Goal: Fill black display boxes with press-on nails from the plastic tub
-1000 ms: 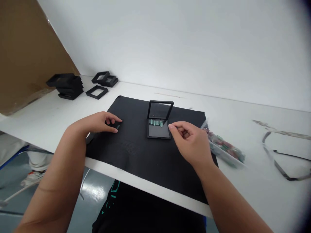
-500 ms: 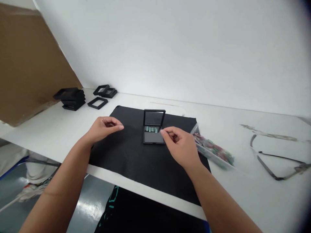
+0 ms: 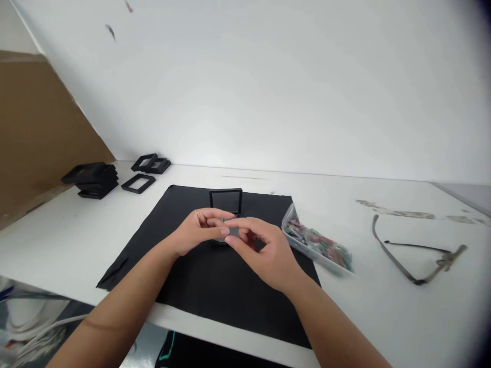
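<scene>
My left hand [image 3: 199, 231] and my right hand [image 3: 264, 250] meet fingertip to fingertip above the black mat [image 3: 230, 291]. Both have thumb and forefinger drawn close; anything between them is too small or hidden to make out. Just behind the fingers stands an open black display case [image 3: 226, 190], its framed lid raised and its lower half mostly covered by my hands. A bit of green from the small pieces inside shows between my fingers.
To the right, a clear plastic tray [image 3: 322, 260] holds small bags of red and green pieces. Glasses [image 3: 418, 281] lie farther right. At the back left are a stack of black frames [image 3: 94, 181] and several loose frames [image 3: 138, 184]. A white wall rises behind the table.
My two hands were apart, the right at the case's right edge; now they have come together in front of it, hiding the green pieces. The view has tilted up and shifted.
</scene>
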Action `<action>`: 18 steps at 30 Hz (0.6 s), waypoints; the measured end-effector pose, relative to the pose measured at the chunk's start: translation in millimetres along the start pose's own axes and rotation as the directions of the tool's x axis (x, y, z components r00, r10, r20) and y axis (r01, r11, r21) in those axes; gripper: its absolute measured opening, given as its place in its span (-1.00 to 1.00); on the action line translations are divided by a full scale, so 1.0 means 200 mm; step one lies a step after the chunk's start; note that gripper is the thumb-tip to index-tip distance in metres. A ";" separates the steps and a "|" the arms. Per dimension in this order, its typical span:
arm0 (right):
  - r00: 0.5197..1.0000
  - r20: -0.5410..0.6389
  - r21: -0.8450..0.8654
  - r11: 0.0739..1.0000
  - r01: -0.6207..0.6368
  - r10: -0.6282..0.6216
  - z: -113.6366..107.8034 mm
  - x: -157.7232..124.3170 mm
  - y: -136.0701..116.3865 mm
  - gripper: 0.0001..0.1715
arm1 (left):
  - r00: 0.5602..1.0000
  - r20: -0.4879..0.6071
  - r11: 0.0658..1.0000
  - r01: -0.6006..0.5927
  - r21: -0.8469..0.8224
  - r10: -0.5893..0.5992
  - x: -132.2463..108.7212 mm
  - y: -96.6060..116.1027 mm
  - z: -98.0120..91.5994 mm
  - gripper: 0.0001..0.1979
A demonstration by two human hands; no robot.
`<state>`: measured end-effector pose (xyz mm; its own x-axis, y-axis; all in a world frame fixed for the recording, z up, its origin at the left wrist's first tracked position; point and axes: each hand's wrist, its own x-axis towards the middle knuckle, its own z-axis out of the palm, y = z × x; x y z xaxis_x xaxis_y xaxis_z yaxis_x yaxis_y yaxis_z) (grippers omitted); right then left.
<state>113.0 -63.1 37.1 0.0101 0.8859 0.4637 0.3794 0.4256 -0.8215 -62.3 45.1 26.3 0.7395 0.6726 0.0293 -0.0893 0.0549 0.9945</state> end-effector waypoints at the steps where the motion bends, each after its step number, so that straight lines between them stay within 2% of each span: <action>1: 0.999 0.025 -0.009 1.000 -0.020 0.020 0.00 0.00 -0.01 -0.76 | 1.000 0.017 1.000 0.017 -0.018 -0.017 0.00 -0.01 0.00 -0.58; 3: 0.996 0.062 -0.024 0.998 -0.064 0.065 0.00 0.00 -0.01 -0.74 | 0.998 0.052 0.998 0.047 -0.049 -0.044 -0.01 -0.02 0.00 -0.48; 10: 0.989 0.101 -0.052 0.993 -0.105 0.109 0.00 0.01 0.00 -0.68 | 0.994 0.081 0.993 0.075 -0.094 -0.067 -0.02 -0.03 -0.01 -0.39; 15: 0.987 0.098 -0.044 0.991 -0.126 0.130 0.00 0.00 0.01 -0.76 | 0.991 0.081 0.988 0.115 -0.101 -0.107 -0.03 -0.02 -0.01 -0.39; 18: 0.988 0.098 -0.057 0.992 -0.110 0.115 0.00 0.00 0.02 -0.82 | 0.995 0.049 0.990 0.096 -0.099 -0.092 -0.03 -0.01 0.00 -0.39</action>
<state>115.2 -61.0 34.2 -0.0373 0.9429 0.3311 0.4282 0.3145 -0.8472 -66.4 41.8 23.1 0.7765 0.6275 -0.0574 -0.0832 0.1924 0.9778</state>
